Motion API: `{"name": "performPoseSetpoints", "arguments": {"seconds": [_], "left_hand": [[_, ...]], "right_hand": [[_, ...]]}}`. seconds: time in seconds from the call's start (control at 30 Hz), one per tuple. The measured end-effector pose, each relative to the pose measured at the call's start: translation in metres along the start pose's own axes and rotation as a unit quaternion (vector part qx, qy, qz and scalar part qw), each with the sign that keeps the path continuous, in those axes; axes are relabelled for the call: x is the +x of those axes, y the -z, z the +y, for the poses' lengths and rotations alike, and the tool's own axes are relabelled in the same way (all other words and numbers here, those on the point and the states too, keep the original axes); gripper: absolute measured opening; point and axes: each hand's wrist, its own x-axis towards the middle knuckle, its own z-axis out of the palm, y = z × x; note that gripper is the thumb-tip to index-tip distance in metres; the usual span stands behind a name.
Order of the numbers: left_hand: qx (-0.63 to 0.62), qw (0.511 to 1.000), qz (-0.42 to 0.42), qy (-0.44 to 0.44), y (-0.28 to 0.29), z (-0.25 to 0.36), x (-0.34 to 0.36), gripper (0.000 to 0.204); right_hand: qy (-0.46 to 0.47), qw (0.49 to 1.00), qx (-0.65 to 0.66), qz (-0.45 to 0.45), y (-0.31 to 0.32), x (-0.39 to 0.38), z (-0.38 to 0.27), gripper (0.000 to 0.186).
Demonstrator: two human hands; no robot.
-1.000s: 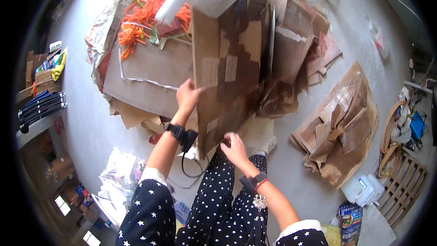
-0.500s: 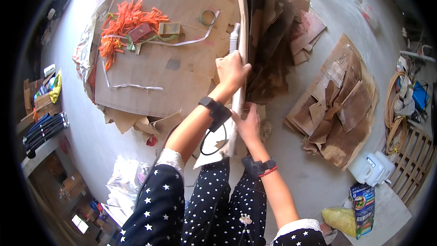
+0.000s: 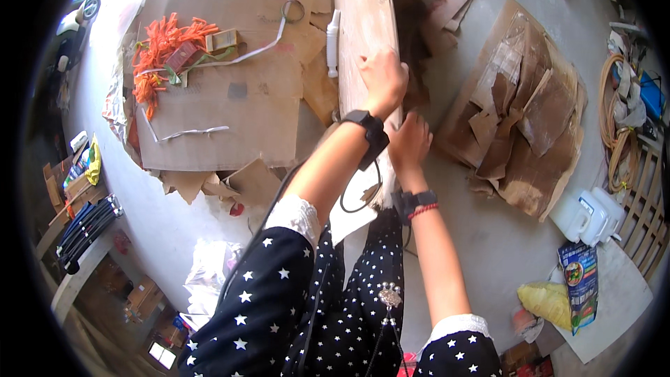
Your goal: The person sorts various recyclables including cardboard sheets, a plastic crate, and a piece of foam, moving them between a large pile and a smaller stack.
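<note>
A long, pale brown cardboard sheet point(image 3: 364, 10) runs away from my legs, its broad face turned partly up. My left hand point(image 3: 385, 84) is closed over its right edge, about midway along the visible length. Nearer to me, my right hand point(image 3: 410, 141) is closed on the same edge; its fingertips are partly hidden. Left of the sheet lies a white plastic tube point(image 3: 333, 45). Beyond that, a large flattened cardboard point(image 3: 202, 115) bears a bundle of orange strips point(image 3: 164, 40), small boxes point(image 3: 222, 40), a tape ring point(image 3: 293, 10) and a white strap point(image 3: 258, 52).
Torn brown cardboard point(image 3: 537, 119) is stacked on the floor to the right. Behind it are a coiled hose point(image 3: 614, 126), a white jug point(image 3: 586, 216), a wooden slatted rack point(image 3: 642, 195) and a yellow bag point(image 3: 546, 304). A clear plastic bag point(image 3: 209, 272) lies at lower left.
The cardboard sheet has turned from nearly edge-on to showing its broad face. Both hands have shifted right with it, still gripping its edge. The view has moved too.
</note>
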Motion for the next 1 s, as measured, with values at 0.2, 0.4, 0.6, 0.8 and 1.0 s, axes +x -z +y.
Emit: {"name": "performPoseSetpoints", "arguments": {"seconds": [0.2,0.4,0.6,0.8,1.0], "left_hand": [[0.012,1.0,-0.022,0.006,-0.001,-0.003,0.001,0.023],[-0.019,1.0,-0.013,0.02,0.011,-0.026,0.0,0.023],[-0.006,1.0,-0.016,0.012,0.028,-0.055,0.003,0.027],[0.064,0.991,-0.115,0.017,0.032,-0.053,0.014,0.035],[0.054,0.994,-0.098,-0.005,0.063,-0.019,0.043,0.04]], "right_hand": [[-0.001,1.0,0.004,-0.013,-0.012,0.015,0.003,0.033],[0.046,0.998,0.021,0.025,-0.026,0.01,-0.01,0.028],[0.037,0.999,0.019,0.028,-0.029,0.0,-0.038,0.024],[0.075,0.996,0.052,0.02,-0.023,0.011,-0.036,0.014],[0.111,0.992,0.052,0.002,0.027,0.037,-0.039,0.016]]}}
